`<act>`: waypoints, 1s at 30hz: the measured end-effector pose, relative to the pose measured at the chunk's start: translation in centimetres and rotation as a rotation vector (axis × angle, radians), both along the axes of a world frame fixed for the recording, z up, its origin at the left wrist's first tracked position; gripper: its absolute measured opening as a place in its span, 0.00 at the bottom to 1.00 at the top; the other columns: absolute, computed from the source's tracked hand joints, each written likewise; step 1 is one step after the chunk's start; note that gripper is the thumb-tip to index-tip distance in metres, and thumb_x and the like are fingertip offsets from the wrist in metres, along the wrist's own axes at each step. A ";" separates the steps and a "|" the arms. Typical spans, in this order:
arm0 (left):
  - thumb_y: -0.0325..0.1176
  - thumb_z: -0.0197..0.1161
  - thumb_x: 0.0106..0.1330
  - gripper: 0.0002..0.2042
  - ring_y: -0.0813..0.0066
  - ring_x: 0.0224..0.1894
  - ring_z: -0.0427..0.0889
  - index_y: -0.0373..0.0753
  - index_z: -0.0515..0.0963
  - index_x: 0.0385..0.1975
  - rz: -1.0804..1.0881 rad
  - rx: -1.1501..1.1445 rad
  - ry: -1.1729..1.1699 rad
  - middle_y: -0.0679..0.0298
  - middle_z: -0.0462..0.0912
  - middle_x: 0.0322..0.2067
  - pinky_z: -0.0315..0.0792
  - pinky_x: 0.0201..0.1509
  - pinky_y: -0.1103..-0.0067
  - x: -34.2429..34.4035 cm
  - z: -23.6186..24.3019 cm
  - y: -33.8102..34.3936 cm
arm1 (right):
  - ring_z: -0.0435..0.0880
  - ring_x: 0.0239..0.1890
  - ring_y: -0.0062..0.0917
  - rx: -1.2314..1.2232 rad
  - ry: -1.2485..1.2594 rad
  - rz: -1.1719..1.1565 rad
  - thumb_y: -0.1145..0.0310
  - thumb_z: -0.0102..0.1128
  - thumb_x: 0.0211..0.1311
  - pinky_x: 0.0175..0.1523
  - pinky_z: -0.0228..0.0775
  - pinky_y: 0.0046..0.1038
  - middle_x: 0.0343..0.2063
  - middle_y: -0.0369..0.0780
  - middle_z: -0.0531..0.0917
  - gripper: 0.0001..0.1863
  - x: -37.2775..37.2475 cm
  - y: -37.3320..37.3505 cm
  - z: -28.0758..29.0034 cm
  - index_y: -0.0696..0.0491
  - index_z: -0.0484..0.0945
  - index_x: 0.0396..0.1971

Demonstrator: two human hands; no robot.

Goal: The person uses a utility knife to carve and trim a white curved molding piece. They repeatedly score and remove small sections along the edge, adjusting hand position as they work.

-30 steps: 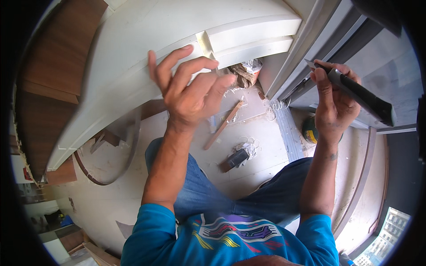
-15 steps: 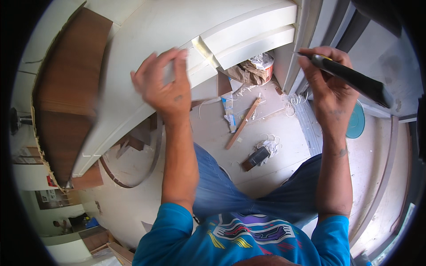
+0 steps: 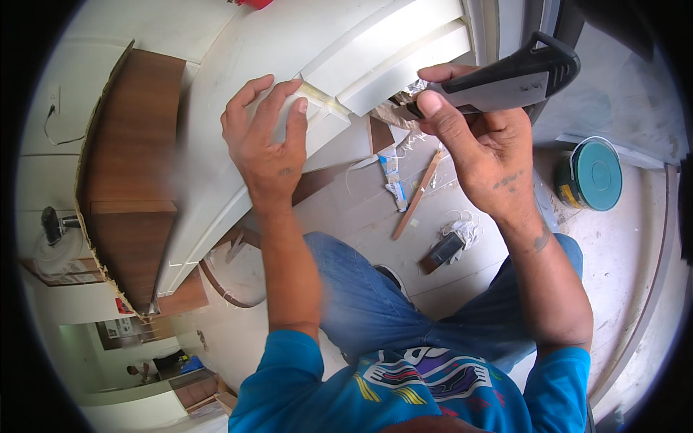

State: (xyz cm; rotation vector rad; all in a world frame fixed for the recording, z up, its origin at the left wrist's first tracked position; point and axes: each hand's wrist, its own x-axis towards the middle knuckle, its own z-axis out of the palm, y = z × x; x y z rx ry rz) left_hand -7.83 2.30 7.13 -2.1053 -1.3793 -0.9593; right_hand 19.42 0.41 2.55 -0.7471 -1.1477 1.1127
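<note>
White tangled strips (image 3: 465, 228) at three o'clock look already trimmed; yellowish notch (image 3: 317, 97) at twelve seems unfinished. Right hand (image 3: 492, 155) grips utility knife (image 3: 505, 85); left hand (image 3: 268, 151) spreads loosely at ten.

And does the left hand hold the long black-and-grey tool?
No, the long black-and-grey tool is in the right hand, while the left hand is by the white curved panel.

The knife handle (image 3: 505, 88) is matt plastic, the jeans (image 3: 368, 289) denim, the blurred panel (image 3: 213, 169) seemingly smooth.
</note>
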 end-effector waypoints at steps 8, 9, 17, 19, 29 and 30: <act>0.35 0.84 0.61 0.19 0.60 0.60 0.81 0.39 0.84 0.49 -0.072 -0.281 -0.281 0.56 0.82 0.59 0.73 0.68 0.65 -1.1 4.4 0.0 | 0.92 0.45 0.24 -0.014 0.060 0.040 0.72 0.79 0.68 0.52 0.85 0.25 0.42 0.43 0.92 0.18 0.0 0.9 0.8 0.60 0.86 0.55; 0.36 0.84 0.61 0.20 0.61 0.61 0.81 0.38 0.84 0.49 -0.054 -0.299 -0.401 0.56 0.82 0.59 0.73 0.68 0.66 -0.9 4.4 -0.3 | 0.92 0.45 0.24 -0.047 0.093 0.058 0.73 0.78 0.69 0.52 0.85 0.25 0.41 0.43 0.92 0.18 -0.3 0.9 1.1 0.60 0.86 0.56; 0.40 0.83 0.61 0.21 0.56 0.59 0.79 0.39 0.84 0.50 0.098 -0.388 -0.202 0.57 0.85 0.55 0.74 0.66 0.64 -0.7 4.2 -0.2 | 0.84 0.36 0.11 0.056 0.217 0.131 0.71 0.76 0.71 0.42 0.76 0.16 0.37 0.36 0.90 0.17 -3.5 1.3 2.3 0.59 0.87 0.56; 0.39 0.83 0.60 0.21 0.54 0.60 0.78 0.39 0.83 0.49 0.141 -0.349 -0.202 0.57 0.85 0.55 0.73 0.66 0.62 -0.3 3.9 -0.5 | 0.84 0.38 0.12 -0.007 0.222 0.191 0.70 0.75 0.72 0.44 0.78 0.17 0.39 0.37 0.90 0.18 -3.7 1.7 3.1 0.59 0.86 0.58; 0.40 0.83 0.56 0.22 0.57 0.57 0.80 0.42 0.83 0.48 0.145 -0.294 -0.201 0.62 0.86 0.54 0.70 0.66 0.62 -0.9 3.4 0.1 | 0.85 0.45 0.15 -0.208 0.365 0.105 0.73 0.73 0.74 0.49 0.80 0.20 0.46 0.41 0.90 0.16 -8.8 1.5 3.0 0.61 0.84 0.57; 0.40 0.83 0.56 0.22 0.58 0.57 0.80 0.42 0.83 0.48 0.150 -0.295 -0.194 0.62 0.86 0.54 0.70 0.66 0.62 -0.9 3.4 0.1 | 0.85 0.45 0.16 -0.213 0.366 0.103 0.73 0.73 0.74 0.49 0.80 0.20 0.46 0.41 0.90 0.16 -9.0 1.6 3.1 0.61 0.83 0.56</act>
